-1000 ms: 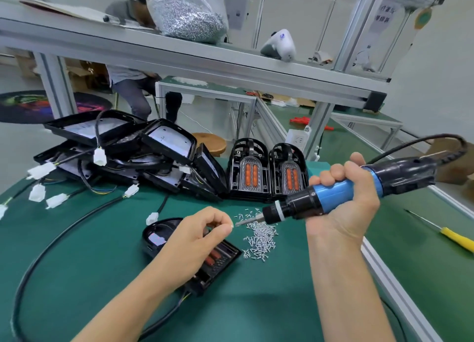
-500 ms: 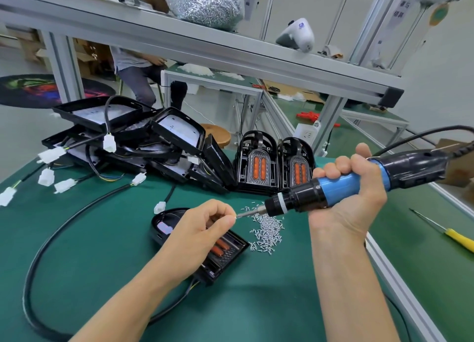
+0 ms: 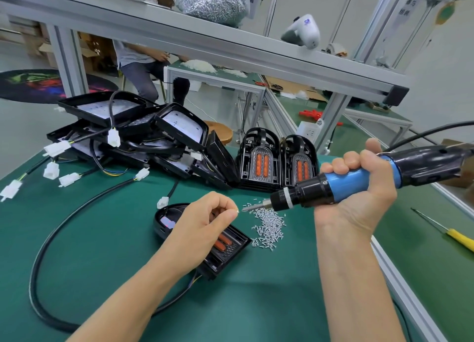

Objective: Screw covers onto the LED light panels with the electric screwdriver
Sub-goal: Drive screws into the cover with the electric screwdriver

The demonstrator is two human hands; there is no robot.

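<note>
Fingertips of the left hand (image 3: 202,225) pinch a tiny silver screw (image 3: 237,210), thumb and forefinger curled closed on it, just off the tip of the blue-and-black electric screwdriver (image 3: 359,185), which the right hand (image 3: 359,200) holds in a full fist wrapped round the blue barrel. That gap is what the coming move depends on: the driver's long axis runs nearly level from the right grip toward the left one, bit foremost, and the screw sits almost in line with the bit, close to it, though whether they touch is too fine to tell. My reading is that the screw is about to be seated on the bit. Directly beneath the left grip lies the black LED light panel with two orange lenses (image 3: 225,241), flat on the green surface (image 3: 256,303) and partly hidden by the hand; the left hand is plainly the nearer to it, while the driver must swing down and toward it. Below the bit, between the two grips, a loose heap of small silver screws (image 3: 268,226) is scattered. Beyond both grips stand two upright black panels with orange lenses (image 3: 278,162) and a tangled pile of black housings with cables and white connectors (image 3: 143,136).
</note>
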